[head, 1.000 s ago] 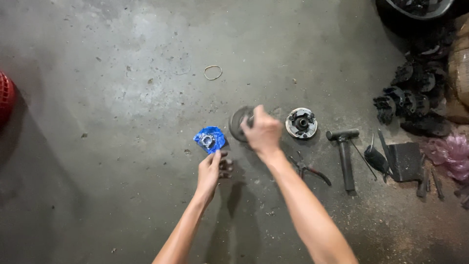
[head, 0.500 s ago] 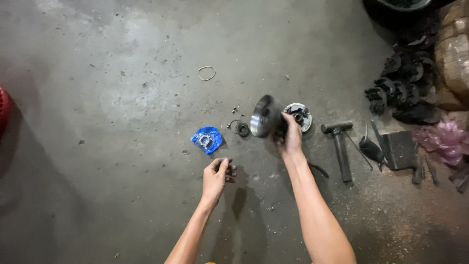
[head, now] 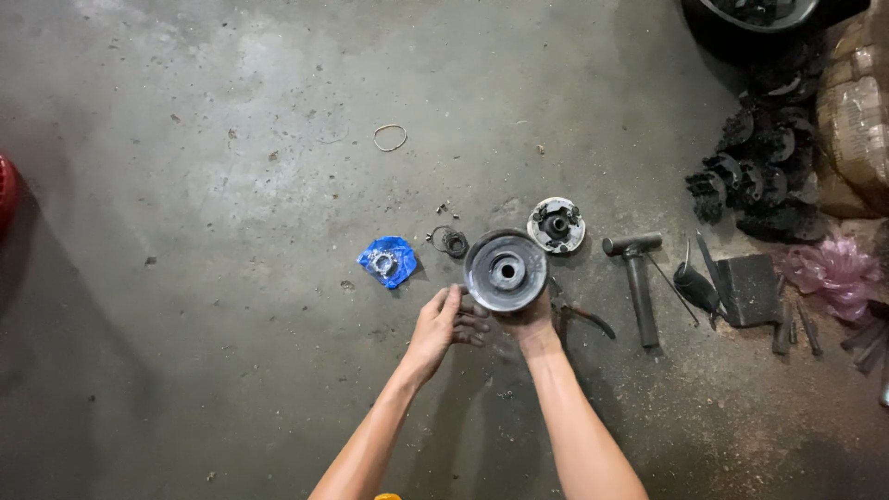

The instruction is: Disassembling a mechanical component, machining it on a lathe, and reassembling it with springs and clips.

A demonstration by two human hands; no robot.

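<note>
A round grey pulley [head: 506,269] is held face-up just above the concrete floor [head: 231,278], the right hand [head: 532,321] clamped under its lower rim. The left hand [head: 440,324] touches its edge, fingers [head: 470,326] loosely curled. A smaller hub [head: 557,225], hammer [head: 635,278] and pliers [head: 574,310] lie beside it, unused.

red object [head: 6,190] cut off, right hand [head: 532,324] mostly hidden

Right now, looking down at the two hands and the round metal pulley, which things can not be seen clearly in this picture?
- Right hand: mostly hidden behind the pulley; its grip is unclear.
- Left hand: fingertips hold something dark, too small to identify.
- Pliers: jaws hidden by the right hand.
- Blue wrapper: the ring part inside is too small to name.
- Red object: cut off by the left edge.
- Black parts pile: too dark to separate.
</note>
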